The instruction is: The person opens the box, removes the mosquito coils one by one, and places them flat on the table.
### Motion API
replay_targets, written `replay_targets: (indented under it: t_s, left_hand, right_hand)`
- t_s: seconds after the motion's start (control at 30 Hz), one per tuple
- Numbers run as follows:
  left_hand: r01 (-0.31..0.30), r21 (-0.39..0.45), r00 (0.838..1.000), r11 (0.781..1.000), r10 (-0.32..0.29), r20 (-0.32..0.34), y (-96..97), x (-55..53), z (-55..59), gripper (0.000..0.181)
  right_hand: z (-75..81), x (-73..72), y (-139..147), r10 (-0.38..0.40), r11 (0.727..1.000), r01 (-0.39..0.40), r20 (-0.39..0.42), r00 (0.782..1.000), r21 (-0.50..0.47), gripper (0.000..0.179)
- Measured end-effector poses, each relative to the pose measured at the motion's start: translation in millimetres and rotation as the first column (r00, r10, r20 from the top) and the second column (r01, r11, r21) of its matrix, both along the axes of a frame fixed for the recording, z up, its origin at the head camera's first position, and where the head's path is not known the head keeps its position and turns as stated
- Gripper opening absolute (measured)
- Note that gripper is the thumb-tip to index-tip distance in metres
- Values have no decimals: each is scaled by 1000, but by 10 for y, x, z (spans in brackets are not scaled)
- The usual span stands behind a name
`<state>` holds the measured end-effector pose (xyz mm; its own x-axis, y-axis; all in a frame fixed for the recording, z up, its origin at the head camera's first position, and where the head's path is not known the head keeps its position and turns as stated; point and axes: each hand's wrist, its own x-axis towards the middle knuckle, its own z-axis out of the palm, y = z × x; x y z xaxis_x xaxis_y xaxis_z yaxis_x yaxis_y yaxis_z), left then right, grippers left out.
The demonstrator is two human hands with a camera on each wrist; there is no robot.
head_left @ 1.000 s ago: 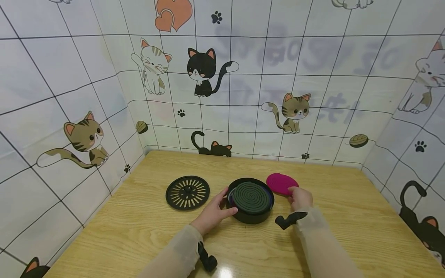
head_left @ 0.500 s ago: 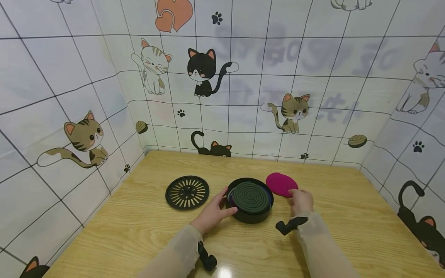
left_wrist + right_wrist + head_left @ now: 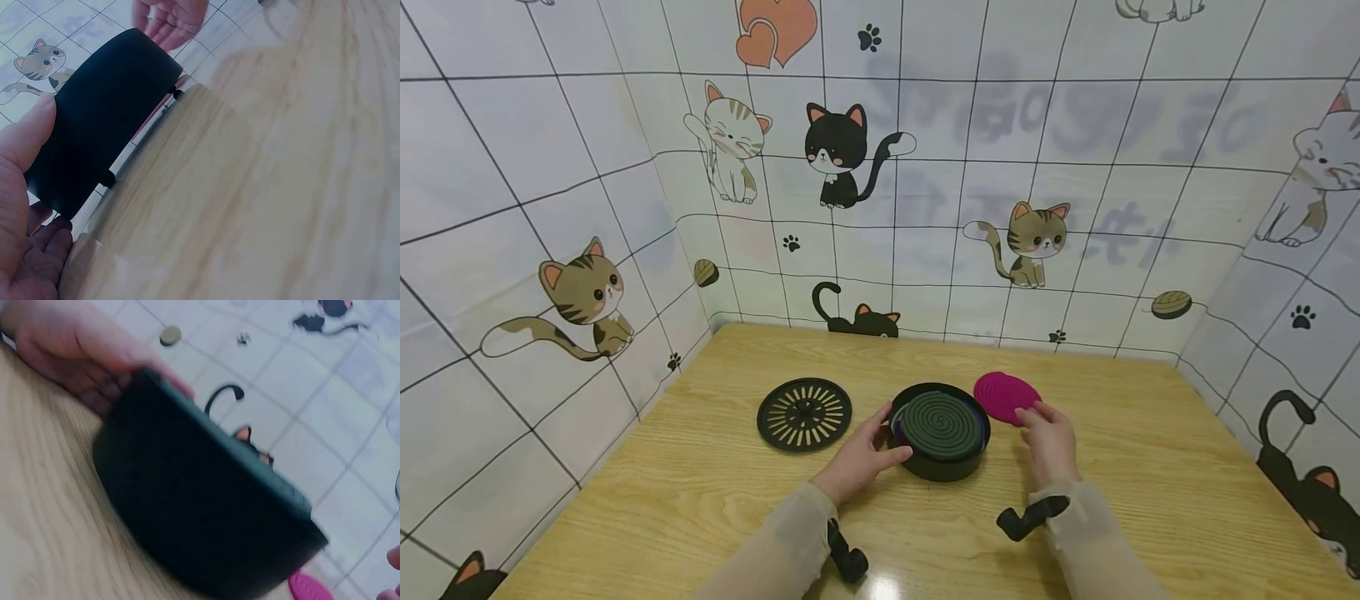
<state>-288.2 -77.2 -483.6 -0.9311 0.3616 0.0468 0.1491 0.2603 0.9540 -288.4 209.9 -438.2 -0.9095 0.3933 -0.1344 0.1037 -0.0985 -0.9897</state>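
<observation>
A round black mosquito coil holder [image 3: 942, 468] stands on the table with a dark green mosquito coil [image 3: 942, 427] in it. My left hand [image 3: 863, 461] grips the holder's left side, thumb at the front and fingers behind, also seen in the left wrist view. At the holder's back right lies a pink mosquito coil [image 3: 1003, 396], flat on the table. My right hand [image 3: 1051, 442] hovers over its near edge, fingers loosely bent, with nothing visibly held. In the right wrist view only fingertips [image 3: 394, 557] show, apart from the pink coil [image 3: 307, 586].
A black slotted lid [image 3: 805, 416] lies on the wooden table [image 3: 737, 517] left of the holder. A wall covering with printed cats [image 3: 925, 192] stands close behind the table and along both sides. Black wrist mounts [image 3: 850, 557] stick out from both sleeves.
My right hand has drawn back slightly toward me from the pink coil's edge, its fingers lifting and loosening. The left hand and the holder stay where they were.
</observation>
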Motion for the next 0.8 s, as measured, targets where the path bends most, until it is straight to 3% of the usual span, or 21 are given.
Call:
replay_targets:
  t_s: [0.27, 0.6, 0.8]
  left_hand:
    - [-4, -26, 1000, 1000, 4, -1, -4, -2, 1, 88]
    - [-1, -21, 1000, 1000, 0, -8, -4, -8, -13, 89]
    - [-3, -29, 1000, 1000, 3, -11, -4, -12, -23, 89]
  right_hand:
    - [233, 113, -247, 195, 980, -193, -37, 980, 48, 55]
    - [236, 53, -482, 236, 968, -230, -59, 970, 97, 52]
    - [230, 35, -521, 256, 959, -250, -32, 966, 132, 54]
